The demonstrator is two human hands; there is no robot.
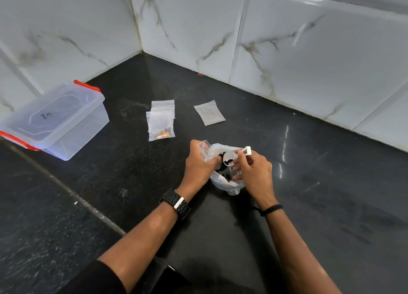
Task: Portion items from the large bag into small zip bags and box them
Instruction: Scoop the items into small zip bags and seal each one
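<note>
One lidded box (55, 120) far left, one filled zip bag (161, 125) atop small stack, one flat packet (209, 113). Left hand (199, 162) pinches large bag (225, 179) open mid-counter; right hand (254, 172) grips white scoop (234, 156) over it.

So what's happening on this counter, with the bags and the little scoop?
A person is portioning dark pieces out of a large plastic bag. The left hand holds the bag's mouth open while the right hand holds a small white scoop over it, a few pieces in the scoop. Behind lie a stack of small zip bags, the front one already holding some items, and one separate zip bag. The clear box at left has its lid on.
</note>
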